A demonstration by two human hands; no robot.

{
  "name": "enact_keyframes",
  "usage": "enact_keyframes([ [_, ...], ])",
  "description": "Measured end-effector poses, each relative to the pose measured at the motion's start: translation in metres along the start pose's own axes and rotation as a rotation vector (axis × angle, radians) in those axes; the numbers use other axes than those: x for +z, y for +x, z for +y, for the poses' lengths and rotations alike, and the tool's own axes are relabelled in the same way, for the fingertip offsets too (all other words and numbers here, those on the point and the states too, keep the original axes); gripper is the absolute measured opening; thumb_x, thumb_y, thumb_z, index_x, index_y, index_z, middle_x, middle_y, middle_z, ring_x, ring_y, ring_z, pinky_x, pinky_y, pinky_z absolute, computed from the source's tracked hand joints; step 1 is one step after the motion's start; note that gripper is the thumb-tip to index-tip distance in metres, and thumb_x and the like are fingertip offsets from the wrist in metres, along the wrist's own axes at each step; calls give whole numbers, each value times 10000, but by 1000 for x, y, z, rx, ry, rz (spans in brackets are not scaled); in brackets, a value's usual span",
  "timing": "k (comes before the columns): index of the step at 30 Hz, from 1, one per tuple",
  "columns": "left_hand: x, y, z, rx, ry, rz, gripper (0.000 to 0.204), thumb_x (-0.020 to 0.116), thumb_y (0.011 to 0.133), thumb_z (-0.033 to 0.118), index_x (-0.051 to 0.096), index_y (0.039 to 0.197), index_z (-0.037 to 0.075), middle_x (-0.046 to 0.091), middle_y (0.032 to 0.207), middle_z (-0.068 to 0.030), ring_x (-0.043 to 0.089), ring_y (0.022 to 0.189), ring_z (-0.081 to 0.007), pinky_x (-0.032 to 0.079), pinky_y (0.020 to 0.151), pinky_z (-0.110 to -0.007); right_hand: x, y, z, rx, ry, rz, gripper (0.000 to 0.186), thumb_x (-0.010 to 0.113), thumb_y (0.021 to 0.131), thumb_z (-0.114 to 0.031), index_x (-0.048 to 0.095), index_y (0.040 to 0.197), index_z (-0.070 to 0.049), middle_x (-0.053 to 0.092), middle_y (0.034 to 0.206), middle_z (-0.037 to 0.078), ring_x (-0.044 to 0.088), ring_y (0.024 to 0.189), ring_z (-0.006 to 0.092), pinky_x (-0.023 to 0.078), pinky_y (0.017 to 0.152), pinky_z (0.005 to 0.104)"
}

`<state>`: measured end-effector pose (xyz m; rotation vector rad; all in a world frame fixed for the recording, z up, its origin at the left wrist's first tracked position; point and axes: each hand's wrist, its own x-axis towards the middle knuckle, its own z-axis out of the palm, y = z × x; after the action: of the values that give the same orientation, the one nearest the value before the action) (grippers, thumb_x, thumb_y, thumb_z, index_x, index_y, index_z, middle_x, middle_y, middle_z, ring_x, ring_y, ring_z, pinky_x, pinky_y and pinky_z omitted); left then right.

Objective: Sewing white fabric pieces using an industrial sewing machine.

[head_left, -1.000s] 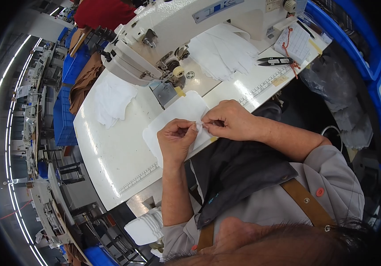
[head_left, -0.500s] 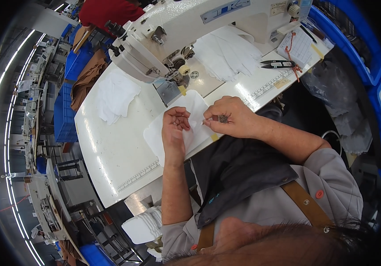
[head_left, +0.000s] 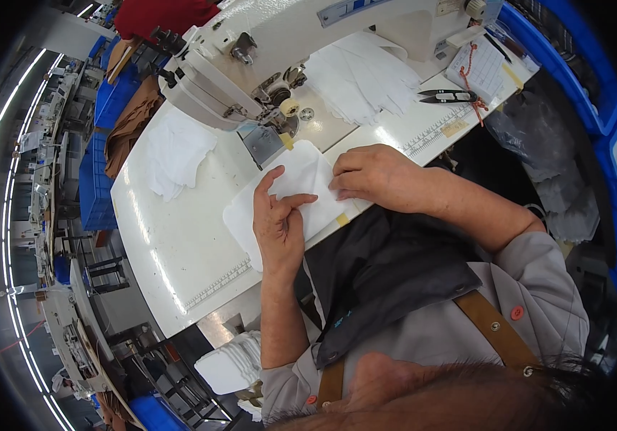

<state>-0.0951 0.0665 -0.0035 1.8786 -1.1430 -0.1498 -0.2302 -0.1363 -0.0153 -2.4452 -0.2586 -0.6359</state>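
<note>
1. The right hand (head_left: 374,177) bends its fingers down at the panel's right edge; its own back hides the fingertips, so I cannot tell whether they pinch anything.
2. The left hand (head_left: 277,221) has its fingers apart, clamped on nothing visible, over the panel's middle; the spread probably lets it steady or smooth the cloth.
3. The round-cornered white fabric panel (head_left: 297,177) lies on the sewing table (head_left: 192,241) near its front edge, in front of the machine head, presumably for easy reach of both hands.
4. The industrial sewing machine (head_left: 211,93) stands beyond, blocking the far side.
5. White cut pieces (head_left: 179,154) lie to the left, well apart from the hands.
6. Black thread snips (head_left: 446,96) rest to the right, tied with orange cord (head_left: 480,109), likely so they stay findable.
</note>
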Motion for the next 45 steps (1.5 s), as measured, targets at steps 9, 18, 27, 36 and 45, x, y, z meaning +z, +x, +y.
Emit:
enact_keyframes([
  [9, 2, 3, 4, -92, -44, -82, 251, 904, 736, 166, 808, 947, 71, 689, 1058, -174, 666, 977, -281, 433, 1087, -404, -23, 32, 7, -208, -226, -329, 121, 685, 875, -146, 716, 847, -33, 666, 842, 128, 695, 847, 326, 560, 768, 420],
  [18, -2, 8, 1, 36, 50, -149, 294, 916, 671, 154, 804, 928, 69, 505, 825, -50, 541, 663, -175, 464, 625, -314, -20, 43, 26, 63, 229, -403, 119, 701, 861, -135, 742, 899, -30, 725, 827, 154, 703, 834, 357, 534, 759, 442],
  [27, 9, 12, 11, -84, -20, -93, 174, 841, 718, 96, 793, 875, 38, 680, 776, -90, 647, 824, -201, 476, 1068, -402, -18, 41, 26, 79, 215, -388, 124, 691, 864, -129, 744, 902, -24, 726, 806, 148, 707, 819, 350, 537, 755, 433],
  [36, 11, 11, 0, -180, 23, 17, 195, 819, 887, 185, 744, 885, 6, 640, 751, -17, 497, 668, -97, 441, 663, -260, -18, 35, 32, 101, 317, -338, 178, 680, 871, -132, 712, 965, 15, 726, 920, 168, 700, 859, 342, 538, 773, 426],
  [45, 11, 11, -10, -181, -21, 40, 231, 796, 933, 224, 711, 915, 11, 645, 772, 2, 445, 669, -82, 366, 603, -251, -25, 40, 26, 98, 306, -402, 181, 748, 855, -120, 689, 965, 10, 657, 860, 117, 682, 849, 280, 548, 766, 392],
])
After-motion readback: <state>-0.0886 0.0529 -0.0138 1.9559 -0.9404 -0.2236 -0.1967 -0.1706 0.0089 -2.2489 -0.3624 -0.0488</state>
